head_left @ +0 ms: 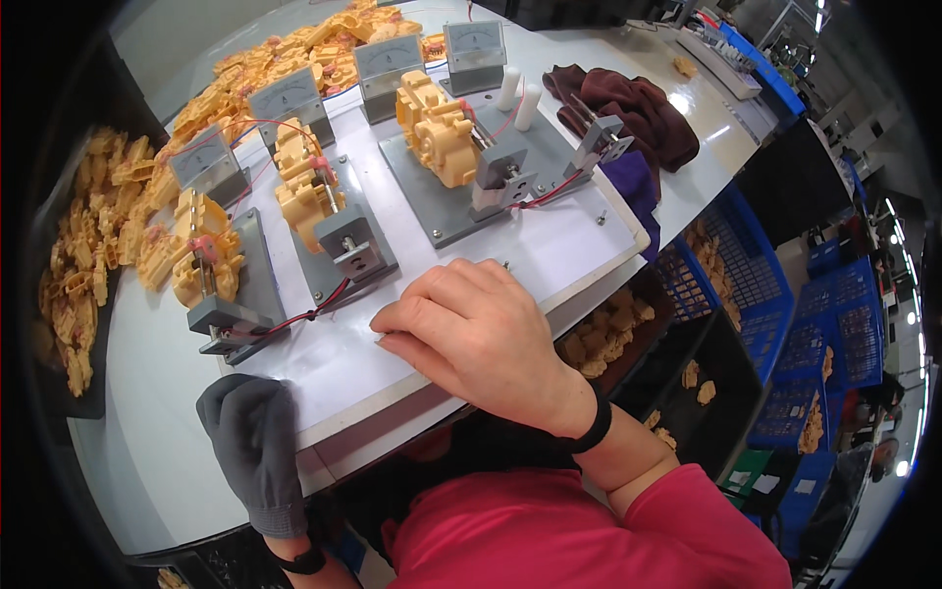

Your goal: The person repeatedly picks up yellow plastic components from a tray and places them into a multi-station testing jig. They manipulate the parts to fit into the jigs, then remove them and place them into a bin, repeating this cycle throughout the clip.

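White tabletop [147, 442] has at its far side a big heap of yellow parts [294, 59], w/ analog meters [390, 64] before it. Nearer, L fixture [259, 261], mid. fixture [341, 236] & R fixture [442, 216], all grey, carry one yellow housing [435, 128] each. R hand [481, 339], bare, is over the near edge, close to mid. fixture: fingers bent, thumb beside index; if its grip holds sth., I cannot tell. L hand [253, 432], grey-gloved, is near L fixture, fingers curled; grip also hidden.
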`<state>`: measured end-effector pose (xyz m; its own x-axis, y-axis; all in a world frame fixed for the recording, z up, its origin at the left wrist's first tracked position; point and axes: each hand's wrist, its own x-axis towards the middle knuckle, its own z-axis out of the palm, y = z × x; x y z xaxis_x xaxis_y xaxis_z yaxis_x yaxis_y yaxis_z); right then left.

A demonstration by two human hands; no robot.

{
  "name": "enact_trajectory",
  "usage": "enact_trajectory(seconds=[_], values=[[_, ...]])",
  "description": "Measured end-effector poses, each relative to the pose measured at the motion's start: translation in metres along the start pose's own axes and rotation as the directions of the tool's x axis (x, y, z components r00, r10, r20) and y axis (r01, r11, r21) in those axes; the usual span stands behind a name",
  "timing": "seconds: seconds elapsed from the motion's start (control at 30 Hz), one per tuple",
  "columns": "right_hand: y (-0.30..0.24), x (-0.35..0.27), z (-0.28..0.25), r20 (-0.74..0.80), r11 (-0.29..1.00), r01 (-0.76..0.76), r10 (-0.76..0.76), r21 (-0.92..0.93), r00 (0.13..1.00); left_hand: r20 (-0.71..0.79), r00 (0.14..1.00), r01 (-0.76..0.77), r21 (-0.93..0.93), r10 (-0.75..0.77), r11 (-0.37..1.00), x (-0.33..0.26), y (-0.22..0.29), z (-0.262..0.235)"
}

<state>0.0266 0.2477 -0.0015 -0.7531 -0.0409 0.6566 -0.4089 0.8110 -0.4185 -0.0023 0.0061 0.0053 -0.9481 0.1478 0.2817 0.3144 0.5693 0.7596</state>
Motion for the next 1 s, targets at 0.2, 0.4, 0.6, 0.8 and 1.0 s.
enact_trajectory(seconds=[0.2,0.4,0.6,0.8,1.0], values=[[0.0,0.001,-0.003,0.006,1.0,-0.004,0.004,-0.005,1.0,0.021,0.999,-0.027,0.002,0.027,1.0,0.0,-0.002,-0.001],[-0.001,0.001,-0.003,0.024,1.0,-0.003,0.004,-0.022,1.0,-0.01,0.999,-0.036,-0.012,0.036,0.999,-0.003,-0.001,0.0],[-0.003,0.002,-0.011,0.064,0.999,-0.011,0.014,-0.037,0.998,0.011,0.978,-0.208,0.11,0.208,0.972,0.004,-0.007,0.0],[-0.026,0.009,0.0,0.033,0.907,-0.016,0.002,0.422,0.999,0.087,0.996,-0.006,-0.169,0.02,0.986,0.038,-0.007,-0.055],[-0.054,0.028,0.044,0.009,0.743,-0.007,0.002,0.669,1.0,0.336,0.939,0.17,-0.255,-0.077,0.952,0.121,0.005,-0.084]])
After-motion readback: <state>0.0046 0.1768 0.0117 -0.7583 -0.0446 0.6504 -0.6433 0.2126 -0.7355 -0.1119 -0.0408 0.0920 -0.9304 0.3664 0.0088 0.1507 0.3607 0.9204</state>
